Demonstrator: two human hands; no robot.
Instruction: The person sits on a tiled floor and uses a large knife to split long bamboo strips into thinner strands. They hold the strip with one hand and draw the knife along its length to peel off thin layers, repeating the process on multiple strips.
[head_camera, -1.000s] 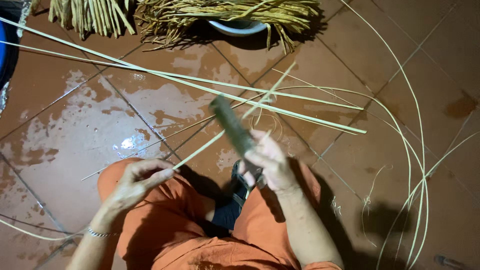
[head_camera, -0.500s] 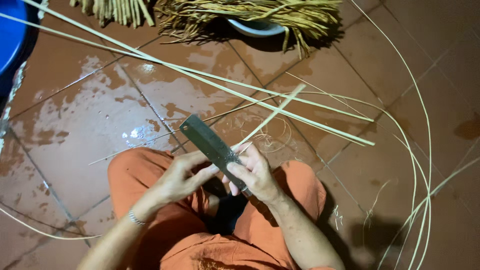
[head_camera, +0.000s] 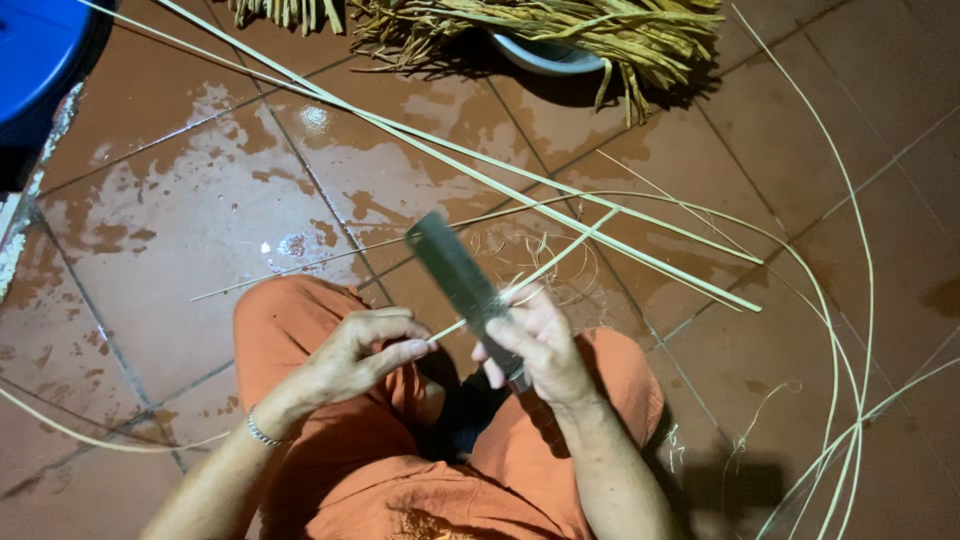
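- Where the view looks straight down, orange cloth trousers cover both bent knees at the bottom, and a thin silver bracelet sits on the left wrist.
- Left hand lies over the left knee, thumb and forefinger pinched on the near end of a thin pale cane strip.
- Right hand is closed around the handle of a dark flat-bladed knife; the handle itself is hidden in the fist.
- Knife blade rises up and to the left from the fist, tilted, and the pale strip meets it just above the fingers, touching its edge.
- From there the strip runs up and to the right, ending over the reddish-brown tiled floor, which is wet in patches.
- Fine curled shavings lie on the tiles just beyond the knife.
- Several long pale split canes cross the floor diagonally from upper left to right, beyond the hands.
- More thin canes arc down the right side.
- At the far top, a bundle of yellowish fibres lies over a pale round bowl.
- A blue round plastic tub fills the top left corner.
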